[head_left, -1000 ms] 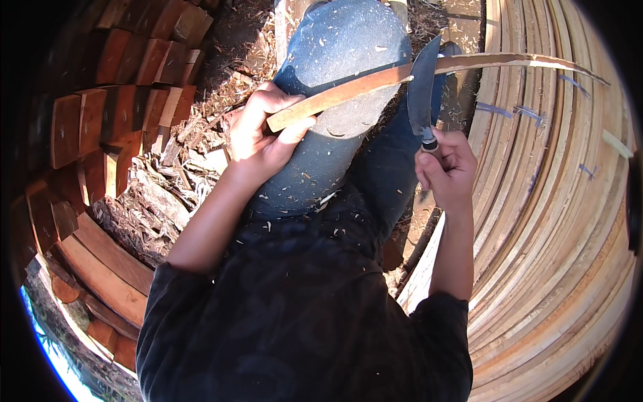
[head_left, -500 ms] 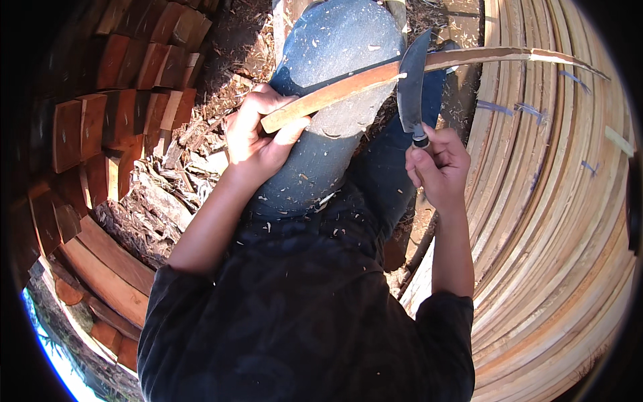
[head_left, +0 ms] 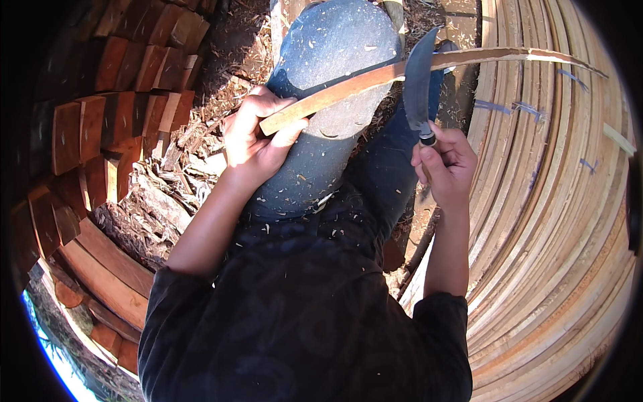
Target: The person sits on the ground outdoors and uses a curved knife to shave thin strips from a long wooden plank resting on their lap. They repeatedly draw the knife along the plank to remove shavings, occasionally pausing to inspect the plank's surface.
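Observation:
Across my denim-covered knee (head_left: 341, 40) lies a long, thin wooden strip (head_left: 341, 90), its far end reaching out to the right. My left hand (head_left: 258, 134) is closed around its near end, thumb on one side and fingers on the other. A large knife with a broad, curved blade (head_left: 418, 80) is in my right hand (head_left: 447, 164), which wraps round its handle just below the metal collar. The blade points away from me and crosses the strip to the right of the knee, hiding a short piece of it. Whether the edge touches the wood, I cannot tell.
On the right, long pale wooden strips (head_left: 536, 221) lie side by side, with bits of bluish tie (head_left: 493, 106) on them. Stacked reddish wood pieces (head_left: 90, 130) rise on the left. Shavings and bark scraps (head_left: 161, 201) cover the ground beside my left forearm.
My right hand and the knife have moved slightly to the right along the strip, and the blade is turned a little more broadside. My left hand and the strip have hardly moved.

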Tool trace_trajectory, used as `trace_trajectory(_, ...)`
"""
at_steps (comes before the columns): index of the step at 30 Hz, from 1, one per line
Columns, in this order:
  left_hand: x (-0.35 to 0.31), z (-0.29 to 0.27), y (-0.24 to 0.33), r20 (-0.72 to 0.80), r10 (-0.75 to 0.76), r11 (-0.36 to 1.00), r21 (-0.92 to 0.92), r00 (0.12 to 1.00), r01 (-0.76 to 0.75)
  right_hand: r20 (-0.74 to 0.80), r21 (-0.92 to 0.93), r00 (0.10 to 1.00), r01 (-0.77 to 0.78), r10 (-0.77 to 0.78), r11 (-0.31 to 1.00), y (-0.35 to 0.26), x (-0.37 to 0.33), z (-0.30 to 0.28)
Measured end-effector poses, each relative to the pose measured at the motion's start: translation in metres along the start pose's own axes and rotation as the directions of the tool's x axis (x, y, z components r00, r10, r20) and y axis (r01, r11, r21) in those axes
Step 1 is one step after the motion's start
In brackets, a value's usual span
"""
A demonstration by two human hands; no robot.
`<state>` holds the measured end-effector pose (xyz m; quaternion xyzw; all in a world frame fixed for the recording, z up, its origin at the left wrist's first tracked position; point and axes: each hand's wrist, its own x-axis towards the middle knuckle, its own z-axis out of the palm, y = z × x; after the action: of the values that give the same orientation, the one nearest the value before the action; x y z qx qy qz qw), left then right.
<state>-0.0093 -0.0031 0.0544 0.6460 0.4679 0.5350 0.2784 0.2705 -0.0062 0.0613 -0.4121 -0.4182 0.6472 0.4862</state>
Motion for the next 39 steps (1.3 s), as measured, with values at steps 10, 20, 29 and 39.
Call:
trace_trajectory(10,0.001,0.003,0.002,-0.014,-0.017,1.0,-0.001,1.0,0.017,-0.146,0.165,0.988,0.082,-0.058,0.983,0.006,0.003,0.009)
trace_trajectory(20,0.001,-0.003,0.002,-0.002,-0.018,1.0,0.02,1.0,0.018,0.038,-0.16,0.999,0.045,-0.039,0.986,-0.003,0.001,-0.008)
trace_trajectory(29,0.003,0.001,0.002,-0.011,-0.013,1.0,0.013,1.0,0.013,-0.019,-0.039,0.997,0.075,-0.076,0.996,0.005,0.005,-0.003)
trace_trajectory(39,0.003,0.002,0.002,-0.012,-0.011,1.0,0.0,1.0,0.011,0.118,-0.219,0.992,-0.011,0.038,0.976,-0.002,0.006,0.0)
